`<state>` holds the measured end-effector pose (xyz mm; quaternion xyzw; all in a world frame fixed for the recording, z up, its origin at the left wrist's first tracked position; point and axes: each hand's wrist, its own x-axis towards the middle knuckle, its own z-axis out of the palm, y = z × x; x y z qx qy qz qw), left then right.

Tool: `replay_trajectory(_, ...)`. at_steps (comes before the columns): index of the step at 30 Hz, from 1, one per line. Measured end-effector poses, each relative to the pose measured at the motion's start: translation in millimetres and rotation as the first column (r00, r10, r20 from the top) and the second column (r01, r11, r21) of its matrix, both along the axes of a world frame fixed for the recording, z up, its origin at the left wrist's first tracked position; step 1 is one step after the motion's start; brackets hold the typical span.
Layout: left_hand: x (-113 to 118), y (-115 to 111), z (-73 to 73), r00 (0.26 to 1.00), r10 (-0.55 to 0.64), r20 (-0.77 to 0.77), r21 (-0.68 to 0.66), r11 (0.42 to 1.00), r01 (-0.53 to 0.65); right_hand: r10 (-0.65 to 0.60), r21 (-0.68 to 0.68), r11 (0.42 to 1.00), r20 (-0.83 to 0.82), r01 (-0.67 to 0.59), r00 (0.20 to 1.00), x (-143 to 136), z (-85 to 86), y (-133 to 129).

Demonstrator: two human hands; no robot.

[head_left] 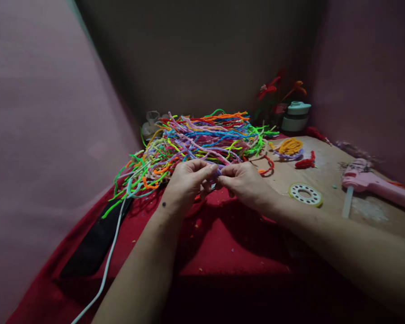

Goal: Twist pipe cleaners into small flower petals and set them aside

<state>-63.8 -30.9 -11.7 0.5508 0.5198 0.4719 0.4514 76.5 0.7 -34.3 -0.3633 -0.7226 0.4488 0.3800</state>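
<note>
My left hand (pixel 191 177) and my right hand (pixel 240 179) meet in the middle of the view, above the near edge of a heap of pipe cleaners. Between their fingertips is a small purple pipe cleaner (pixel 218 171), pinched from both sides. Most of it is hidden by my fingers, so its full shape does not show. Just behind my hands, the heap of many-coloured pipe cleaners (pixel 205 139) spreads across the back of the table. Both wrists hover over the red cloth (pixel 219 252).
A pink glue gun (pixel 367 177) lies at the right on brown board (pixel 327 166), near a white ring-shaped spool (pixel 305 194) and a coiled yellow bundle (pixel 290 146). Behind stands a teal-lidded container (pixel 296 116). At left, a white cable (pixel 112 252) crosses a black flat object (pixel 91 247).
</note>
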Motion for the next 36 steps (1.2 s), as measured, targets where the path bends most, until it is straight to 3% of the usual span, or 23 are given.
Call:
replay_trajectory(4, 3, 0, -1.2, 0.999, 0.044, 0.006, -0.011, 0.999, -0.044, -0.079, 0.155, 0.986, 0.067, 0.068, 0.995, 1, 0.4, 0)
replay_trajectory(8, 4, -1, -0.1, 1.0, -0.01, 0.01, 0.029, 1.0, 0.01, -0.082, 0.127, 0.989, 0.084, 0.07, 0.993, 1, 0.1, 0)
replay_trajectory(14, 5, -2, 3.2, 0.992, 0.063, -0.113, 0.025, 0.998, -0.061, -0.075, 0.205, 0.978, 0.117, 0.049, 0.99, 0, -4.0, 0)
replay_trajectory(19, 3, -2, 6.6, 0.964, 0.052, -0.259, -0.005, 0.998, -0.055, 0.014, -0.014, 1.0, 0.112, -0.012, 0.994, 0, 1.0, -1)
replay_trajectory(23, 0, -1, 6.2, 0.933, 0.042, -0.358, 0.048, 0.999, -0.026, 0.077, -0.168, 0.983, 0.023, -0.072, 0.997, 0, 2.7, -2)
replay_trajectory(27, -2, -1, 6.1, 0.953, 0.001, -0.304, 0.031, 0.999, 0.009, 0.138, -0.316, 0.935, -0.094, -0.161, 0.986, 0, -0.4, -1)
replay_trajectory(32, -8, -1, 5.9, 0.998, -0.02, -0.06, -0.047, 0.999, 0.017, 0.143, -0.332, 0.92, -0.207, -0.207, 0.968, 1, 0.6, 0)
replay_trajectory(36, -6, 2, 3.6, 0.979, 0.064, -0.196, 0.05, 0.997, -0.055, 0.117, -0.285, 0.946, -0.149, -0.156, 0.982, 0, 1.3, 0)
